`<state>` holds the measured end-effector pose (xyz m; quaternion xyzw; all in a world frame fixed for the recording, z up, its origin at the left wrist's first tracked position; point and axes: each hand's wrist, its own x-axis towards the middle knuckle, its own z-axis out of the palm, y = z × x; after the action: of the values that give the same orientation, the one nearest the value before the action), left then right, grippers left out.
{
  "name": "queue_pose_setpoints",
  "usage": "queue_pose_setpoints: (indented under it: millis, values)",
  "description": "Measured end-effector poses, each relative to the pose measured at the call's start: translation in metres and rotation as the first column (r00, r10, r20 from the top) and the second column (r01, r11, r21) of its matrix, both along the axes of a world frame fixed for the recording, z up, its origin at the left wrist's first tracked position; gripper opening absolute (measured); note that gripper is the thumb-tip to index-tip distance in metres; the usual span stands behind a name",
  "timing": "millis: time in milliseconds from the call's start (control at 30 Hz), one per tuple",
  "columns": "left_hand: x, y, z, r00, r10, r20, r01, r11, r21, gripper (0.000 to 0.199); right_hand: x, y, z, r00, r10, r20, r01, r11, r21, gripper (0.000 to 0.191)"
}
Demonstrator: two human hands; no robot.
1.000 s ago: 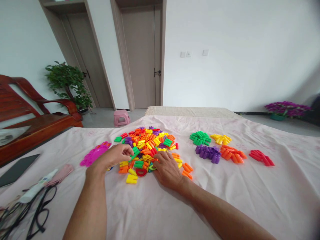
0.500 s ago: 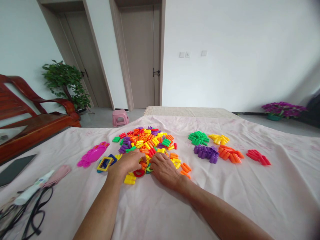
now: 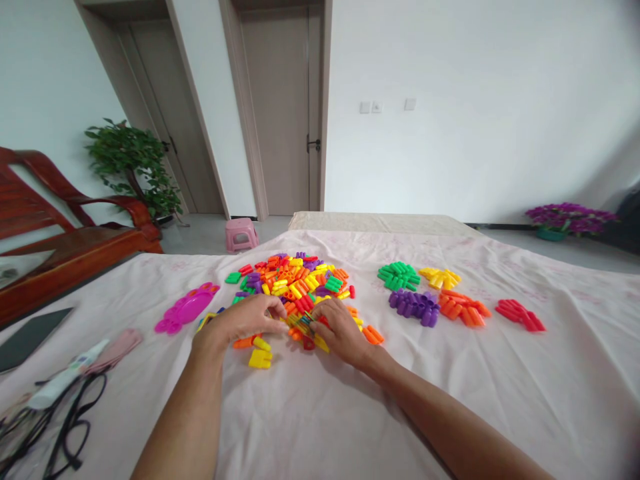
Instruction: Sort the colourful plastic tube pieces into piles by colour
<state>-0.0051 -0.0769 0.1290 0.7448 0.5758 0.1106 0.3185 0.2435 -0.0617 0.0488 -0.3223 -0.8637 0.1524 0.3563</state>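
A mixed pile of plastic blocks (image 3: 295, 280) in orange, yellow, red, purple and green lies on the pale cloth. At its near left edge is my left hand (image 3: 253, 317), thumb and fingers apart, with no piece visible in its grasp. My right hand (image 3: 340, 330) is at the near right edge, fingers curled round something small and blurred. A yellow block (image 3: 260, 359) lies nearest me. Sorted by colour to the right are green blocks (image 3: 399, 276), yellow blocks (image 3: 440, 278), purple blocks (image 3: 414, 307), orange blocks (image 3: 464, 309) and red blocks (image 3: 521, 315).
On the left of the cloth (image 3: 450, 400) lie a pink plastic piece (image 3: 187, 309), a dark flat device (image 3: 31, 340), a white tube (image 3: 67, 377) and black-framed glasses (image 3: 75, 427). Beyond are a wooden chair (image 3: 75, 230) and a pink stool (image 3: 241, 235).
My left hand has shifted left and opened, now covering most of the square frames. My right hand has moved slightly right and turned. Small pieces near the hands have shifted.
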Motion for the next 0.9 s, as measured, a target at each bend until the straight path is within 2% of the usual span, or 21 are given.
queue_pose_setpoints:
  millis: [100,200,333,467,667,900]
  values:
    - [0.018,-0.006,0.001,0.994,-0.058,-0.088,0.061,0.998,0.034,0.057,-0.002,-0.001,-0.001,1.0,0.006,-0.021,-0.006,1.0,-0.025,0.012]
    - [0.033,-0.008,-0.004,0.98,-0.107,-0.168,0.116,0.992,0.048,0.058,-0.002,-0.003,0.0,1.0,0.015,-0.015,-0.015,0.999,-0.033,0.012]
    - [0.043,-0.005,-0.014,0.974,-0.183,-0.134,0.197,0.975,0.1,0.068,-0.001,-0.004,0.003,1.0,-0.024,0.01,0.024,0.999,-0.046,0.012]
    - [0.049,-0.002,-0.018,0.96,-0.189,-0.209,0.231,0.953,0.197,0.052,-0.001,-0.005,0.003,0.998,-0.061,0.026,0.062,0.997,-0.056,0.011]
    - [0.057,-0.004,-0.01,0.944,-0.116,-0.31,0.192,0.955,0.225,0.037,0.002,0.0,-0.002,0.994,-0.105,-0.038,0.102,0.992,-0.071,0.011]
    - [0.066,-0.008,-0.005,0.935,-0.05,-0.35,0.172,0.929,0.327,0.036,0.003,0.01,-0.011,0.962,-0.206,-0.178,0.15,0.946,-0.286,0.016]
